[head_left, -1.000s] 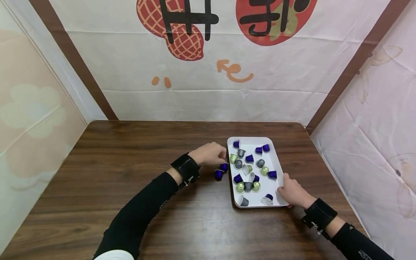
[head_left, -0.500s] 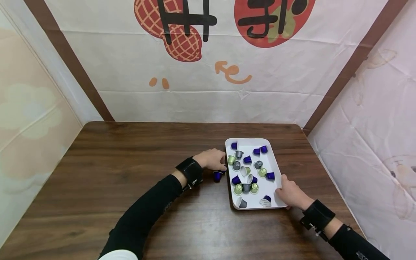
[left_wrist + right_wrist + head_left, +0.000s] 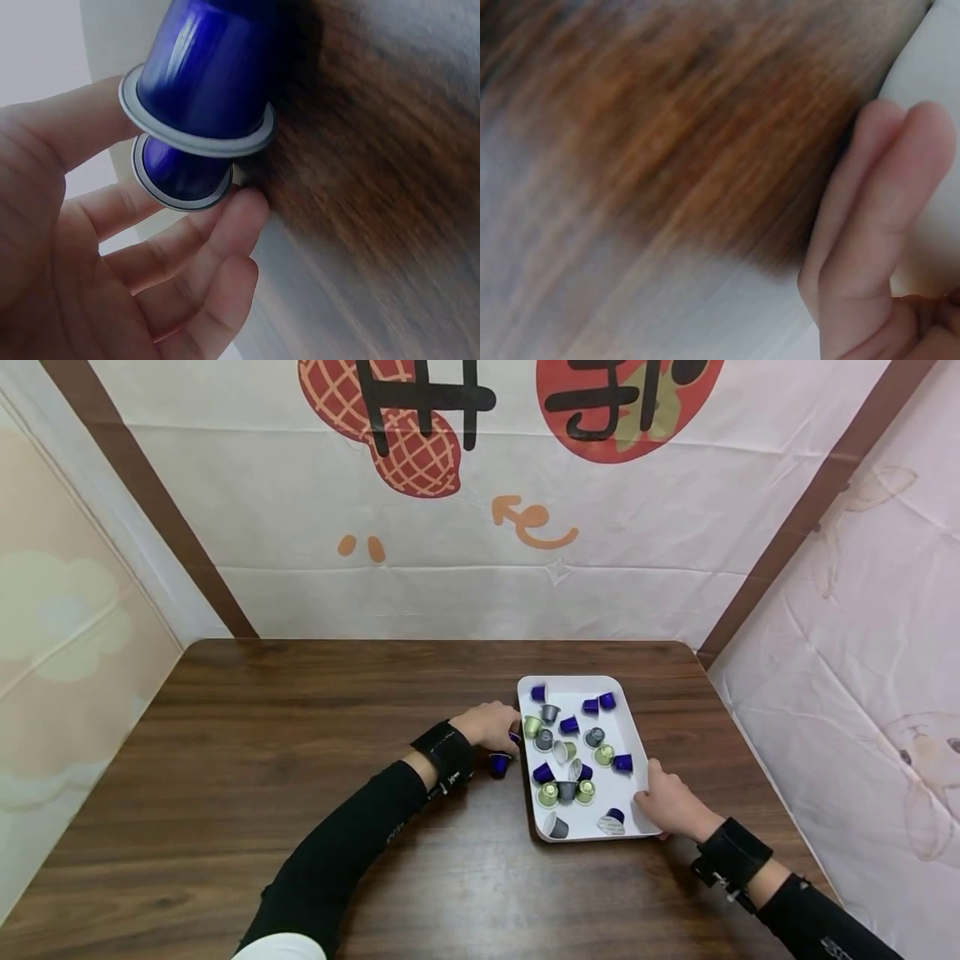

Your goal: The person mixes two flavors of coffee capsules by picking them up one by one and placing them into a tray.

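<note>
My left hand [image 3: 487, 725] is at the left side of the white tray [image 3: 585, 814]. In the left wrist view, its thumb and fingers pinch a blue coffee capsule [image 3: 184, 171] with a silver rim, partly hidden behind a nearer blue capsule [image 3: 206, 71]. That nearer one stands on the table just in front of the hand. My right hand [image 3: 675, 802] grips the tray's near right corner, thumb on the rim; two fingers [image 3: 885, 225] show against the tray's side in the right wrist view. Blue capsules [image 3: 569, 725], green capsules [image 3: 547, 794] and grey capsules [image 3: 595, 737] lie scattered inside.
A brown wooden table [image 3: 300, 760] spreads left and in front of the tray. Behind it hangs a printed white cloth [image 3: 450, 602], and another pale cloth [image 3: 847, 635] borders the right side. Both wrists wear black bands [image 3: 446, 756].
My left hand has come down slightly over the far loose capsule and taken it between thumb and fingers. The right hand keeps its hold on the tray. The view has shifted slightly.
</note>
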The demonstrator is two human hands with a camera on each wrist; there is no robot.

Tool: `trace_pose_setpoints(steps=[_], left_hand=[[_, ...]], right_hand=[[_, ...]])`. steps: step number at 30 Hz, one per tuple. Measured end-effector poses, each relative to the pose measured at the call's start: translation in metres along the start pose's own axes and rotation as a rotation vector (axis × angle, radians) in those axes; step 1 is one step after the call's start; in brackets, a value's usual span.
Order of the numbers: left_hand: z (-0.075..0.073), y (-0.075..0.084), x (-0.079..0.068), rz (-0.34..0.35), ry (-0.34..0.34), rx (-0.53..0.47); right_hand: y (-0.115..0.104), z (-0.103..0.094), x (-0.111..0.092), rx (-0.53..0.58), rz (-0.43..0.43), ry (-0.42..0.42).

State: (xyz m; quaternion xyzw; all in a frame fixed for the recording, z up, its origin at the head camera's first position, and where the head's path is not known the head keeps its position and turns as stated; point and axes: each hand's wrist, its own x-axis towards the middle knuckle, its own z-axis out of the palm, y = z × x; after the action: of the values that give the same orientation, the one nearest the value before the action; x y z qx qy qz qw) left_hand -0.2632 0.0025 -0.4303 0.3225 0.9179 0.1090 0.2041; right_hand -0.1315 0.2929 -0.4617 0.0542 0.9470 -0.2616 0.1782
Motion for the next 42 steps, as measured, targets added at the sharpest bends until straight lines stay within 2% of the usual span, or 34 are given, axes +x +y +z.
trace_pose_setpoints(steps=[14,22,27,33,38,42], left_hand=[[-0.006,-0.014,-0.001,-0.004,0.083,-0.025],[-0.014,-0.016,-0.007,0.004,0.156,-0.08],[-0.021,-0.007,-0.011,0.034,0.197,-0.111],[-0.033,0.011,-0.011,0.09,0.249,-0.066],[-0.038,0.022,-0.006,0.137,0.245,-0.057],[-0.04,0.026,-0.002,0.145,0.232,-0.068]], right_hand=[[0.001,-0.006,0.002,-0.009,-0.003,-0.005],[0.001,-0.007,0.001,-0.012,0.014,-0.005],[0.004,-0.004,0.001,-0.008,0.025,-0.015],[0.005,0.0,0.003,-0.004,0.031,-0.012],[0.003,0.0,0.004,-0.004,0.04,-0.022],[0.003,0.0,0.004,-0.003,0.033,-0.029]])
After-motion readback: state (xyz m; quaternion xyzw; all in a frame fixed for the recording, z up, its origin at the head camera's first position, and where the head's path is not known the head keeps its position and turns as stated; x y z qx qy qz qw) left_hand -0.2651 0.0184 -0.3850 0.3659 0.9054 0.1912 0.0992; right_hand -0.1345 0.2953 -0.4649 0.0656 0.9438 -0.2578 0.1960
